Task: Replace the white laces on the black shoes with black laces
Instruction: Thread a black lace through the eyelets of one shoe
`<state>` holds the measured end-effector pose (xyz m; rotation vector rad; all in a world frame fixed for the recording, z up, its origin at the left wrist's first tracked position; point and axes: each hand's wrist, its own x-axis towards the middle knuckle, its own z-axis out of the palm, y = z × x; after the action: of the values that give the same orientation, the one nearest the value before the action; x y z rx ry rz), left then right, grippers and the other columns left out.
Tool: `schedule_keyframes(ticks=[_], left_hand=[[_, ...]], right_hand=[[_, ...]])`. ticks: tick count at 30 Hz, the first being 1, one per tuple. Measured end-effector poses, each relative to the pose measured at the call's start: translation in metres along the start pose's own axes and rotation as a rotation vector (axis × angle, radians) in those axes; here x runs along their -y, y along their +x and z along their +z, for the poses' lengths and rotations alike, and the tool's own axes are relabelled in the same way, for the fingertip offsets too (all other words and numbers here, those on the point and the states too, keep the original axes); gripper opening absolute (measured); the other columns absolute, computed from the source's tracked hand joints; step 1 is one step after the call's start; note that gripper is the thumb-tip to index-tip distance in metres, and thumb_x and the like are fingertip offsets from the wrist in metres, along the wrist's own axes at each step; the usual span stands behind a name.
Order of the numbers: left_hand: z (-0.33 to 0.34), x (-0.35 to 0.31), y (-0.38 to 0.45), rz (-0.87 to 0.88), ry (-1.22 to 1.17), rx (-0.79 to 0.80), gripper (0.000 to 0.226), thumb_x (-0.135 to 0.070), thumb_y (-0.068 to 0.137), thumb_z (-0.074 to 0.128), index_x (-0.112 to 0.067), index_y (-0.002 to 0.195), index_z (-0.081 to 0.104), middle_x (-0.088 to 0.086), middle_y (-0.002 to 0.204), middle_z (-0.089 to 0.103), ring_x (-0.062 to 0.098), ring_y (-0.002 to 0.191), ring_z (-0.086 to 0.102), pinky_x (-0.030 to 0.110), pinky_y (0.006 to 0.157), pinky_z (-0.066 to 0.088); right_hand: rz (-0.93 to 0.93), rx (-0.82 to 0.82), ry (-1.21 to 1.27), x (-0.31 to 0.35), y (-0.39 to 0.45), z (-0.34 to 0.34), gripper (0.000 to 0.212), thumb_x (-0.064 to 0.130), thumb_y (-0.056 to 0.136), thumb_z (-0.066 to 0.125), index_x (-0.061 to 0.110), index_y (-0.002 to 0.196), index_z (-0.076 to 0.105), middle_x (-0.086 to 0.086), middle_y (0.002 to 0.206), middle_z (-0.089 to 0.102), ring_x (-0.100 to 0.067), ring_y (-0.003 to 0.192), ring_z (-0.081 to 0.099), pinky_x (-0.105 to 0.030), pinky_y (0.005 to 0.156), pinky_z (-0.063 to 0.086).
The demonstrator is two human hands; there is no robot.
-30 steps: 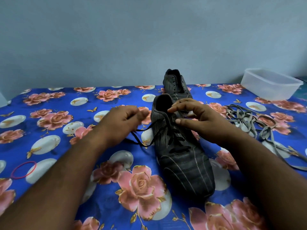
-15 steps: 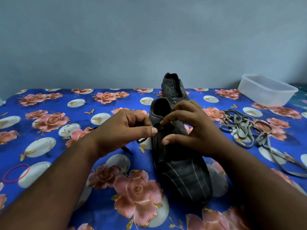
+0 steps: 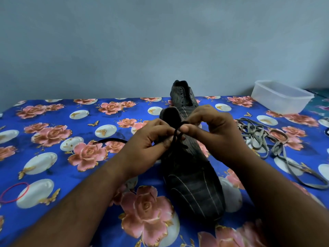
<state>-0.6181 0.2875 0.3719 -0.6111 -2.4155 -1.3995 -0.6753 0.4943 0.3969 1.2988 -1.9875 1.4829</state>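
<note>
Both hands up over the near black striped shoe (image 3: 192, 179), toe pointing at the wearer, heel away, prob. so the eyelets face up and both hands can get at the throat w/o turning it. Left hand (image 3: 149, 139) has fingers curled, thumb and forefinger pinching the thin black lace (image 3: 176, 138); right hand (image 3: 211, 129) mirrors it, thumb tip pressed on the same strand right where the two hands meet, just above the tongue. Lace runs down from that pinch into the shoe's upper eyelets, taut-ish, so I'd call this a knot or first cross being made at the top of the lacing. A loose tail of black lace (image 3: 110, 139) trails out left of the left hand across the blue floral-print cloth on the counter (image 3: 53, 157), slack kept out of the way. Both wrists are cocked, forearms coming in low from the bottom corners, converging on the shoe. Second black striped shoe (image 3: 183, 97) stands behind the first, touching or nearly; can't tell if it's laced, eyelets look bare. Pile of pale grey-white flat laces (image 3: 258, 138) sits to the right, well apart from the work, the removed ones by the look. Clear plastic tub (image 3: 281, 97) far right, red rubber band (image 3: 14, 192) near left edge, neither in play.
</note>
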Motion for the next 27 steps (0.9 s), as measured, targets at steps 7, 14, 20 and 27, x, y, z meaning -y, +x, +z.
schedule_keyframes(ticks=[7, 14, 20, 27], left_hand=[[0.003, -0.003, 0.000, -0.039, -0.079, -0.033, 0.017, -0.044, 0.087, 0.068, -0.029, 0.091, 0.073, -0.008, 0.096, 0.059, 0.024, 0.092, 0.059, 0.053, 0.084, 0.051], [0.003, -0.004, -0.001, -0.043, -0.059, -0.029, 0.020, -0.043, 0.090, 0.065, -0.024, 0.088, 0.073, -0.006, 0.095, 0.059, 0.023, 0.090, 0.059, 0.036, 0.084, 0.051], [0.006, -0.006, 0.000, -0.032, -0.044, -0.063, 0.027, -0.050, 0.091, 0.060, -0.026, 0.087, 0.073, -0.005, 0.095, 0.060, 0.022, 0.092, 0.060, 0.035, 0.084, 0.050], [0.007, -0.016, 0.000, 0.006, 0.054, -0.098, 0.006, -0.031, 0.094, 0.067, -0.028, 0.093, 0.072, -0.008, 0.090, 0.060, 0.013, 0.086, 0.059, 0.013, 0.074, 0.043]], right_hand=[[0.371, -0.171, 0.738, -0.012, 0.002, -0.018, 0.034, 0.043, 0.071, 0.088, 0.016, 0.083, 0.071, -0.006, 0.083, 0.065, -0.024, 0.075, 0.055, -0.036, 0.077, 0.046], [0.727, -0.480, 0.524, -0.033, 0.006, -0.056, 0.015, 0.033, 0.094, 0.066, 0.022, 0.084, 0.063, 0.007, 0.066, 0.053, -0.010, 0.060, 0.047, -0.027, 0.064, 0.045], [0.838, -0.311, -0.327, -0.058, -0.006, -0.061, 0.041, 0.045, 0.086, 0.077, 0.022, 0.114, 0.058, 0.001, 0.102, 0.054, -0.015, 0.079, 0.052, -0.030, 0.071, 0.041], [0.003, 0.301, -0.417, -0.013, 0.001, -0.019, 0.027, 0.052, 0.093, 0.059, 0.031, 0.101, 0.074, 0.013, 0.100, 0.061, -0.014, 0.100, 0.054, -0.024, 0.087, 0.041]])
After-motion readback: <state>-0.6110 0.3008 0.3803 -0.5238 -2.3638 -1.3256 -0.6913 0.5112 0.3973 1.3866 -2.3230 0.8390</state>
